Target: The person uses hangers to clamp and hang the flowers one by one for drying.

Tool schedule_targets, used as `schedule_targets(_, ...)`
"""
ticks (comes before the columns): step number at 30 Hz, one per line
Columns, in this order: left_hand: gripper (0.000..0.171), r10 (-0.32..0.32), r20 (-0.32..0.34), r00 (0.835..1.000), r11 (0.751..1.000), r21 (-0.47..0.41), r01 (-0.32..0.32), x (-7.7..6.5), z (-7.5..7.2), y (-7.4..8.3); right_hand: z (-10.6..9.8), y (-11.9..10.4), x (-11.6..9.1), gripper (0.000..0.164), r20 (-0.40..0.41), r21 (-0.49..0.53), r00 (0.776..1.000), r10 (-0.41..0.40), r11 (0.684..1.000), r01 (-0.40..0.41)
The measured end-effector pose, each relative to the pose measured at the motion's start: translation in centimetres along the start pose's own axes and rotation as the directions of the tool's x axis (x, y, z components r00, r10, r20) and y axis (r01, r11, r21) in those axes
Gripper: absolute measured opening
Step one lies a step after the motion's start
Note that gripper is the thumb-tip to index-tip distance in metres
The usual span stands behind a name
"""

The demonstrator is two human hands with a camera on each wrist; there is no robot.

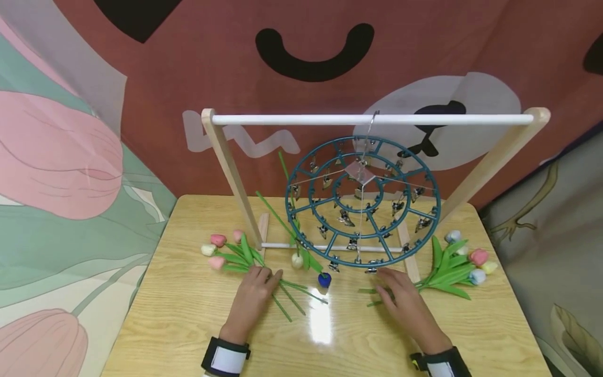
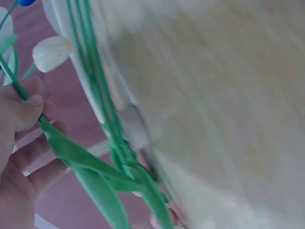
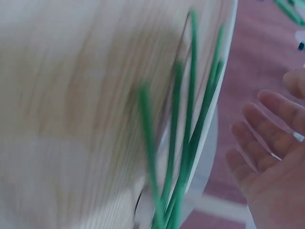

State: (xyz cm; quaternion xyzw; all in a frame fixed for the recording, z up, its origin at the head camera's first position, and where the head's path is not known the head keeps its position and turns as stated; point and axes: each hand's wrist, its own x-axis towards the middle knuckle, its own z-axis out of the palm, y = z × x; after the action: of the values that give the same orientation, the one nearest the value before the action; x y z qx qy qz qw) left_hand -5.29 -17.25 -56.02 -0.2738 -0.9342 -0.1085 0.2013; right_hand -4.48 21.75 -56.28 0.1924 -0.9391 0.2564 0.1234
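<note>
In the head view my left hand [image 1: 252, 298] is over the stems of the left tulip bunch [image 1: 237, 254], which has pink and white blooms. Its thumb and fingers pinch one green tulip stem [image 2: 45, 124] in the left wrist view, while other stems [image 2: 95, 76] lie alongside. My right hand [image 1: 405, 298] hovers over the stem ends of the right tulip bunch [image 1: 449, 267], with blue, pink and yellow blooms. Seen from the right wrist, its fingers [image 3: 269, 124] are spread and relaxed, apart from the green stems [image 3: 186, 143], and hold nothing.
A teal round hanger [image 1: 332, 246] with many metal clips hangs from a white rod [image 1: 292, 120] on a wooden frame [image 1: 231, 173]. Below its left side, a white tulip [image 1: 297, 260] and a blue flower [image 1: 324, 279] hang head down. The wooden table [image 1: 174, 314] lies beneath.
</note>
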Motion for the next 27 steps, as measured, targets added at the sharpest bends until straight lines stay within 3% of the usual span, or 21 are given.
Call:
schedule_targets(8, 0.035, 0.047, 0.019, 0.999, 0.998, 0.044, -0.048, 1.5, -0.7, 2.8, 1.0, -4.3, 0.4, 0.036, 0.092, 0.119, 0.995, -0.042, 0.992, 0.031)
schedule_targets(14, 0.036, 0.086, 0.033, 0.996, 0.994, 0.071, -0.088, 2.4, -1.3, 5.0, 1.3, -5.9, 0.6, 0.027, 0.118, 0.19, 0.989, -0.088, 0.98, 0.065)
schedule_targets(20, 0.029, 0.092, 0.063, 0.994, 0.994, 0.051, -0.095, 2.8, -1.7, 6.1, 0.6, -5.9, 0.7, 0.02, 0.044, 0.256, 0.991, -0.126, 0.96, 0.111)
schedule_targets(27, 0.024, 0.121, 0.008, 0.993, 0.993, 0.008, -0.121, 3.3, -2.3, 6.5, -1.4, -6.2, 1.0, 0.027, -0.078, 0.319, 0.989, -0.125, 0.937, 0.143)
